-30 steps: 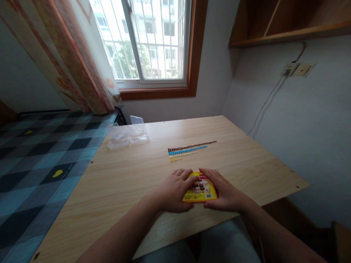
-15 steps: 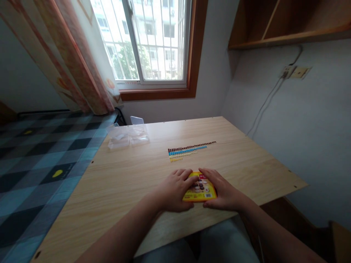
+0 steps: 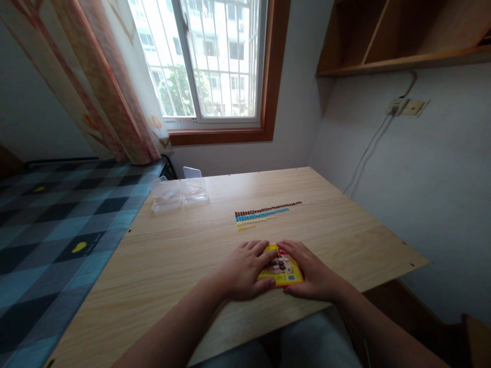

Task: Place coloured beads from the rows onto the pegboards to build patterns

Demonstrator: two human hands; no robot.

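A flat yellow box (image 3: 283, 276) lies near the front of the wooden table, its top printed with dark and white round pieces and a barcode. Around its left side is my left hand (image 3: 247, 271), with a finger across the top and the thumb at the near left corner. My right hand (image 3: 312, 271) holds the opposite side, fingers along the far right edge and thumb by the near edge. Beyond the box are rows of small pieces: dark brown (image 3: 264, 208), blue (image 3: 261, 214), pale (image 3: 256, 221) and yellow (image 3: 245, 227).
Clear plastic cases (image 3: 178, 196) with raised lids stand at the table's (image 3: 172, 255) far left. A bed with a checked cover (image 3: 57, 255) adjoins the left edge. Behind are a window and curtain (image 3: 126, 117); a cord (image 3: 368, 148) hangs on the right wall.
My left thumb has shifted onto the near left part of the yellow box. The whole view has tilted up slightly. The rows of pieces stay put.
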